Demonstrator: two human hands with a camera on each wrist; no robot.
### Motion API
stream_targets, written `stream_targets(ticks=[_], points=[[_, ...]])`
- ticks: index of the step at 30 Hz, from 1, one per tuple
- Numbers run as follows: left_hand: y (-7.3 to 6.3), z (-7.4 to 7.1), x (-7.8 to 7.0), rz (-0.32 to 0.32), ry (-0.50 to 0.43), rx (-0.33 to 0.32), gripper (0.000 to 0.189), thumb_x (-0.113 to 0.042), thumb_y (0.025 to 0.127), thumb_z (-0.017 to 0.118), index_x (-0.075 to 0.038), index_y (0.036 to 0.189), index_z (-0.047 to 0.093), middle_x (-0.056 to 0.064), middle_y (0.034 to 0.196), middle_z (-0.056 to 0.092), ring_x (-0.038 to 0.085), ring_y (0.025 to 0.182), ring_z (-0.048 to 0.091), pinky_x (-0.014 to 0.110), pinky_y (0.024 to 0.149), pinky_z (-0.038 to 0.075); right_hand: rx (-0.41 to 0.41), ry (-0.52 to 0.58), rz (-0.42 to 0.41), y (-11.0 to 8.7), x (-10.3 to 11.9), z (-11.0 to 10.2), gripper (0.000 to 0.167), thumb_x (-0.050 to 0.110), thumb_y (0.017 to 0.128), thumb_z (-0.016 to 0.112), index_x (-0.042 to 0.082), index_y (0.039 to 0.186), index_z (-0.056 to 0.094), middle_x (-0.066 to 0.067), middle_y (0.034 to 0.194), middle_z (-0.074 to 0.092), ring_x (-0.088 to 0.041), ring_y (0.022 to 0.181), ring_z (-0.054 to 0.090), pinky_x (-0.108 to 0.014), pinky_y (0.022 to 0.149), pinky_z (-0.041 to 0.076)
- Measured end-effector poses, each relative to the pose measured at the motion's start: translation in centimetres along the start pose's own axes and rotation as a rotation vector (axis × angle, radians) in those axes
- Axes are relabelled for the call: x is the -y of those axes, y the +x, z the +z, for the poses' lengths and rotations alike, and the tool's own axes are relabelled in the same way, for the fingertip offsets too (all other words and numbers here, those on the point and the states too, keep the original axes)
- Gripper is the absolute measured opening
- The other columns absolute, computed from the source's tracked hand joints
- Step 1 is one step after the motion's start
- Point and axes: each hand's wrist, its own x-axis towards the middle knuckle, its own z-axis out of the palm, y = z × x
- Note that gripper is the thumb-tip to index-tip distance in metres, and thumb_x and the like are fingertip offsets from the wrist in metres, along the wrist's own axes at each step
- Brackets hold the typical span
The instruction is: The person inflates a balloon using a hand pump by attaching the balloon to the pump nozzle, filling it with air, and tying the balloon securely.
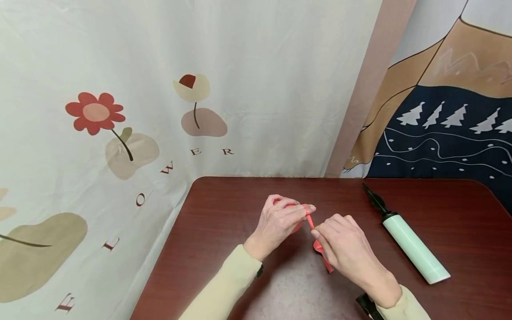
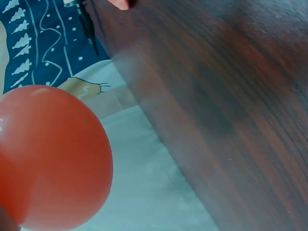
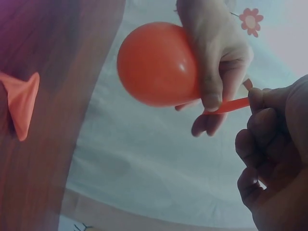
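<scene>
A small inflated red balloon [image 3: 155, 65] hangs from my left hand [image 1: 278, 222], which pinches it where the round part runs into the neck. The same balloon [image 2: 55, 159] fills the lower left of the left wrist view. In the right wrist view, my right hand [image 3: 276, 139] pinches the end of the balloon's neck [image 3: 233, 105], stretched taut between the two hands. My left hand mostly covers the round part in the head view. Below my right hand [image 1: 346, 246], a limp, uninflated red balloon [image 1: 326, 261] lies on the table, partly hidden by that hand.
To the right on the dark red-brown table [image 1: 224, 213] lies a pale green hand pump [image 1: 416, 249], its black nozzle pointing away. A white curtain [image 1: 272, 89] with printed flowers hangs behind the table, beside a dark blue and tan printed cloth [image 1: 440, 146].
</scene>
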Motion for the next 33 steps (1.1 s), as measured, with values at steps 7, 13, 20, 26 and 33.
stream_targets(ticks=[7,13,20,26,33], points=[[0.0,0.6,-0.3,-0.006,-0.03,0.057,0.024,-0.003,0.088,0.071,-0.022,0.102,0.073,-0.018,0.106,0.075,0.005,0.094,0.068,0.035,0.089,0.047,0.033,0.032,0.024,0.7,-0.1,0.2,0.037,0.033,0.11,0.049,0.02,0.077,0.059,0.013,0.073,0.053,-0.011,0.075,0.053,-0.03,0.065,0.04],[-0.3,0.8,-0.9,0.029,-0.107,0.116,0.011,-0.009,0.099,0.063,-0.015,0.093,0.07,-0.011,0.09,0.07,0.006,0.087,0.066,0.034,0.088,0.048,0.127,0.004,0.068,1.5,-1.1,-0.1,0.02,0.014,0.088,0.078,0.019,0.075,0.064,0.011,0.071,0.054,-0.01,0.071,0.048,-0.029,0.064,0.039],[-0.5,0.8,-1.5,-0.09,-0.409,0.208,0.017,-0.013,0.102,0.062,-0.014,0.085,0.061,-0.006,0.077,0.057,0.005,0.073,0.058,0.027,0.089,0.048,0.3,0.038,0.146,2.3,-2.2,-0.2,0.012,0.016,0.091,0.08,0.02,0.082,0.073,0.015,0.075,0.061,-0.008,0.075,0.054,-0.031,0.067,0.044],[-1.1,1.1,-1.8,-0.285,-0.757,0.217,0.028,-0.019,0.109,0.052,-0.012,0.087,0.068,-0.002,0.084,0.067,0.005,0.083,0.065,0.024,0.087,0.051,0.351,0.104,0.222,1.8,-2.7,-0.4,0.009,0.021,0.096,0.075,0.022,0.088,0.074,0.018,0.08,0.063,-0.007,0.078,0.056,-0.032,0.07,0.048],[-1.4,0.6,-2.4,-0.661,-1.48,0.12,0.034,-0.016,0.111,0.048,0.011,0.093,0.058,0.011,0.087,0.069,0.013,0.095,0.072,0.036,0.095,0.056,0.244,0.245,0.363,0.3,-3.3,-0.4,0.011,0.01,0.098,0.071,0.018,0.104,0.075,0.011,0.096,0.069,-0.006,0.08,0.058,-0.029,0.066,0.052]])
